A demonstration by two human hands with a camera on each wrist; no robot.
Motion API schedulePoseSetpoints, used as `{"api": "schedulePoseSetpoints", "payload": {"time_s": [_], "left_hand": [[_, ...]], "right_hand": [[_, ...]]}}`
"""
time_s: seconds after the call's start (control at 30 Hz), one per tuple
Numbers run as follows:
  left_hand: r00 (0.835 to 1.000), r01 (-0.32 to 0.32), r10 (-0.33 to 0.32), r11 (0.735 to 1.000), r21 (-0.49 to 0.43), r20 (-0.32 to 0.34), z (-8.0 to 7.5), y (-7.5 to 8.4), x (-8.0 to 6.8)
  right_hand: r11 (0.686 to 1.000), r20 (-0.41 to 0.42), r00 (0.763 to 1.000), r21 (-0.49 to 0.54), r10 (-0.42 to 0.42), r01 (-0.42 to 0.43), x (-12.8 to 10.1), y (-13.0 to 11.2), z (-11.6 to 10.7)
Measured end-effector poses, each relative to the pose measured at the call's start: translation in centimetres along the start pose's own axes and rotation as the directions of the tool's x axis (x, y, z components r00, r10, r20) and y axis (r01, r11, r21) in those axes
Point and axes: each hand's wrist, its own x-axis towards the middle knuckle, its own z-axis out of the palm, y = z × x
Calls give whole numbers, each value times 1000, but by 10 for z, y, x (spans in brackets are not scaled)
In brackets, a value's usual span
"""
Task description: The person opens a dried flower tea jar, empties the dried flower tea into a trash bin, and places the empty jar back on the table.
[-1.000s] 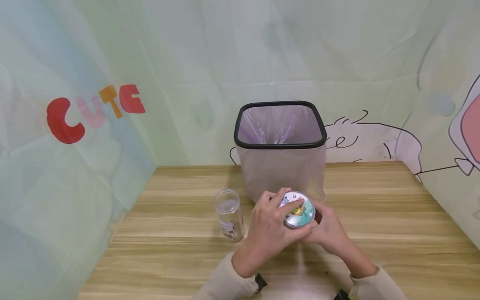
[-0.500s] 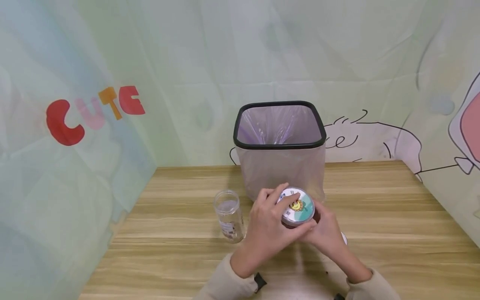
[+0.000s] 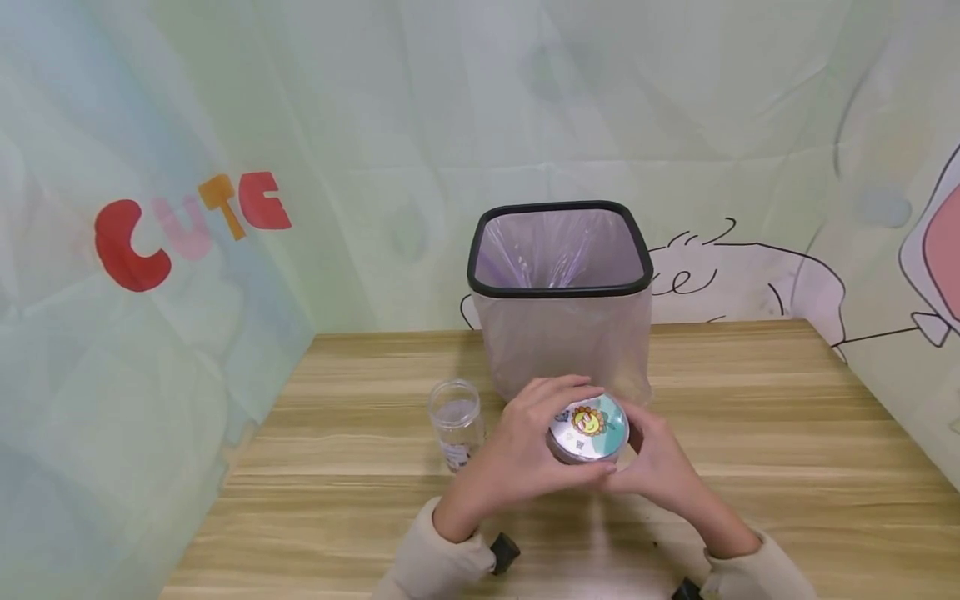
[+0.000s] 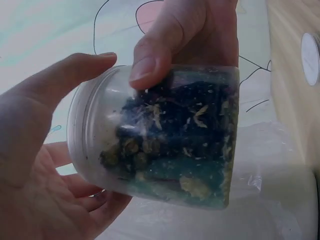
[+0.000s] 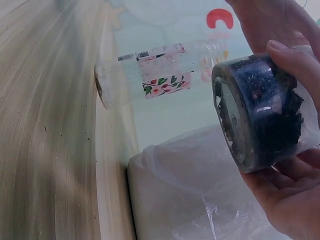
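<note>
Brace the clear round plastic jar (image 4: 172,145) your right hand (image 3: 656,458) grips; press evenly with your left hand (image 3: 528,442), clasped round its white-and-teal lid (image 3: 588,429).

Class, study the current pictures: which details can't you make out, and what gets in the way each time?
Head view: the foot of the clear jar, partly hidden by the left forearm.
Head view: the floor of the bin, hidden by its front wall.
Head view: small print on the lid of the held jar, too small.
Left wrist view: the white disc, cut off by the right edge.
</note>
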Motion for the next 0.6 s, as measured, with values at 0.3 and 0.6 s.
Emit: {"api": "schedulePoseSetpoints", "payload": {"time_s": [0.3,0.6], "left_hand": [[1000,-20,21,998,65,-2,4,-1,1],[992,35,-15,986,163,-124,15,4,1]], "right_hand": [[1000,-21,1000,-6,14,-14,2,0,1],[998,-139,990,-69,-4,-6,1,1,9]]}}
